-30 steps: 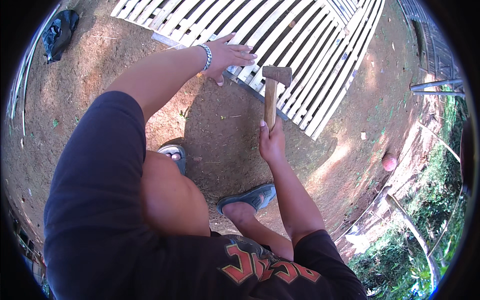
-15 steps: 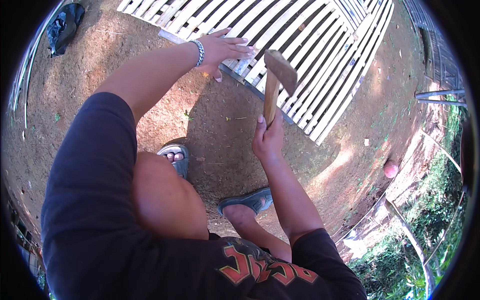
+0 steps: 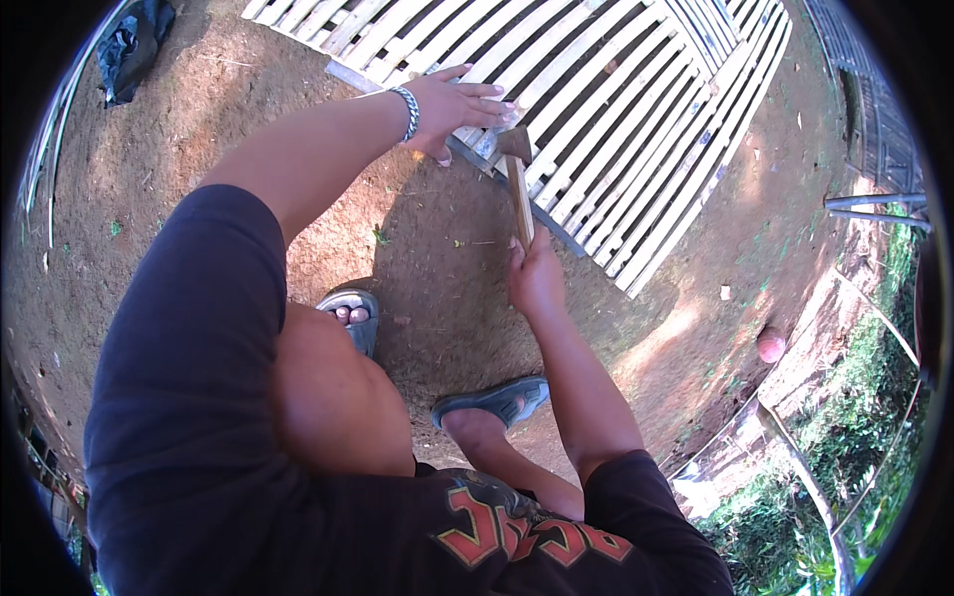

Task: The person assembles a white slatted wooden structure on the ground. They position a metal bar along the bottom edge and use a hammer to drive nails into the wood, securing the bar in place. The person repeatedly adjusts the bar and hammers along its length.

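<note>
1. Right hand [image 3: 535,278], nearest, is gripping the hammer [image 3: 519,179], fingers clamped round the handle's near end.
2. Handle is running away, head at the slat panel [image 3: 636,109].
3. Left hand [image 3: 459,104], farther left, is pressing flat just beside the head, fingers spread.

Right hand [image 3: 537,280] grips hammer [image 3: 518,179]; left hand [image 3: 455,105] rests on slatted panel [image 3: 636,109].

Sunlit bare reddish dirt ground [image 3: 199,179], dark bag [image 3: 134,45] far left, green plants [image 3: 845,477] at right
</note>
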{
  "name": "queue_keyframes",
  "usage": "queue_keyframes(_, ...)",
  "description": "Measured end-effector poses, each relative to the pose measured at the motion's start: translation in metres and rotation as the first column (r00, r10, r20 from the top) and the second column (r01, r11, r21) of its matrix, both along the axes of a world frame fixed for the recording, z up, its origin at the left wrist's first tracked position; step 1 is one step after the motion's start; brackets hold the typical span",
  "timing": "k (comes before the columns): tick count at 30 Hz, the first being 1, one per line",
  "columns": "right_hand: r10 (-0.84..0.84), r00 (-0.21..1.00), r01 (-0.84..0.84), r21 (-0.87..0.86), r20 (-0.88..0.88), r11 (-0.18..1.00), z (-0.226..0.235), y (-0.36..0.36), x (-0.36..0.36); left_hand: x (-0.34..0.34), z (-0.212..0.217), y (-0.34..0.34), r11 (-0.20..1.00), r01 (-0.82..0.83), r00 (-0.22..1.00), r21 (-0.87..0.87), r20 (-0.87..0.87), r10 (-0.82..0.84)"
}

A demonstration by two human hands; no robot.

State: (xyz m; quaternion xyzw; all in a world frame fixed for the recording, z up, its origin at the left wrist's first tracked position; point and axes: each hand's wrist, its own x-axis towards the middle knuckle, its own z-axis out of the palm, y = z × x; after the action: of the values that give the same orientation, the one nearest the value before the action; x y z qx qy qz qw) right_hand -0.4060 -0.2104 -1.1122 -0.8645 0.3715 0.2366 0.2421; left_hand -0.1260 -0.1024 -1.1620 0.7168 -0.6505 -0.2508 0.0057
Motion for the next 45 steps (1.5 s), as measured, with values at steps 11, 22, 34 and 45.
queue_keyframes(11,0.241,0.961,-0.227,-0.108,0.137,0.968,0.016,-0.03,0.002,-0.002,0.005,-0.003,0.998,0.012,0.999,0.057,0.036,-0.014)
queue_keyframes(22,0.528,0.757,-0.458,-0.263,0.385,0.849,0.026,-0.037,-0.005,-0.001,-0.005,-0.001,0.999,0.03,0.995,0.015,0.095,-0.032)
queue_keyframes(34,0.131,0.948,-0.14,-0.009,-0.29,0.99,0.027,-0.043,0.019,-0.002,-0.004,-0.001,1.0,0.02,0.999,0.006,0.032,-0.02)
queue_keyframes(45,0.359,0.914,-0.381,-0.094,-0.19,0.92,0.017,-0.055,0.011,-0.004,-0.002,-0.002,0.999,0.006,1.0,0.039,0.021,-0.006)
